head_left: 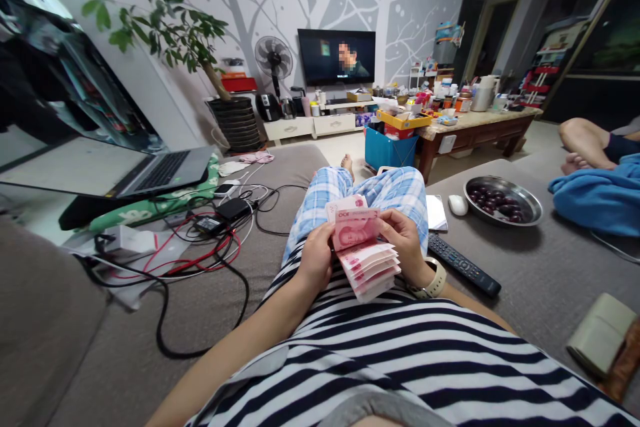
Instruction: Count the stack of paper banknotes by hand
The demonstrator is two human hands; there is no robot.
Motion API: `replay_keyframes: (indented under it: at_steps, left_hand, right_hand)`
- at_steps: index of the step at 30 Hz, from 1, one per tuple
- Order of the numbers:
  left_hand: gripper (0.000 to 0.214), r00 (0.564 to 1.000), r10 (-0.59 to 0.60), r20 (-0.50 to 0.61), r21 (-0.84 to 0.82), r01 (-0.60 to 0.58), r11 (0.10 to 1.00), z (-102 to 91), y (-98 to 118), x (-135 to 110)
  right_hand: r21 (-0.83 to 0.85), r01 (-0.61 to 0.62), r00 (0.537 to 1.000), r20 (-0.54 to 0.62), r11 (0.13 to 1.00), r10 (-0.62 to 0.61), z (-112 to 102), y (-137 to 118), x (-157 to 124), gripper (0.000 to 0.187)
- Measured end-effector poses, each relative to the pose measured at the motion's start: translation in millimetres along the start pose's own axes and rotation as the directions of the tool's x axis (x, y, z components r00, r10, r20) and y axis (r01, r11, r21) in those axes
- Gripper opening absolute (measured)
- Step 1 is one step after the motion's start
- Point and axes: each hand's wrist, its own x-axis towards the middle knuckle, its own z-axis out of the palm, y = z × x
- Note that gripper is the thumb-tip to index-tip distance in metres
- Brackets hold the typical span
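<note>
A wad of pink 100 banknotes (361,250) is held over my lap, fanned out toward me. My left hand (316,259) grips the left side of the wad, fingers curled around it. My right hand (406,247), with a pale watch on the wrist, is closed on the right side, thumb on the top note, which stands partly raised. I sit on a grey sofa in a striped shirt and blue checked trousers.
Black remote (463,265), white mouse (457,205) and a metal bowl of dark fruit (503,200) lie to my right. Another person's legs and a blue cloth (597,193) are at far right. Laptop (163,172) and tangled cables (210,240) lie left. Low table (475,127) and TV (336,57) stand ahead.
</note>
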Motion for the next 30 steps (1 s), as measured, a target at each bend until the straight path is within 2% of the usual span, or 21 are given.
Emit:
replay_keyframes:
  at_steps: [12, 19, 22, 27, 30]
  left_hand:
    - [0.017, 0.999, 0.044, 0.009, 0.059, -0.044, 0.997, 1.8, 4.0, -1.4]
    - [0.021, 0.999, 0.03, 0.022, 0.067, -0.031, 0.997, 3.7, 6.8, -3.1]
    - [0.019, 0.999, 0.039, 0.008, 0.066, -0.04, 0.997, 3.4, 6.2, -2.2]
    - [0.018, 0.999, 0.041, -0.032, 0.055, -0.039, 0.998, 3.2, 5.1, -1.2]
    - [0.019, 0.999, 0.022, -0.028, 0.048, -0.021, 0.999, 4.8, 6.5, -2.9]
  right_hand:
    - [0.02, -0.026, 1.0, -0.009, 0.999, 0.026, 0.5, -1.3, 1.0, 0.025]
    - [0.019, -0.019, 1.0, -0.014, 1.0, 0.019, 0.5, -2.3, 1.7, 0.027]
    - [0.024, -0.016, 0.999, -0.035, 1.0, 0.017, 0.1, -0.1, 1.1, 0.032]
    - [0.06, -0.058, 0.998, 0.014, 0.997, 0.057, -0.8, 5.5, 2.3, 0.041]
    - [0.0, -0.062, 0.998, -0.031, 0.998, 0.062, -1.3, 7.0, 4.7, 0.041]
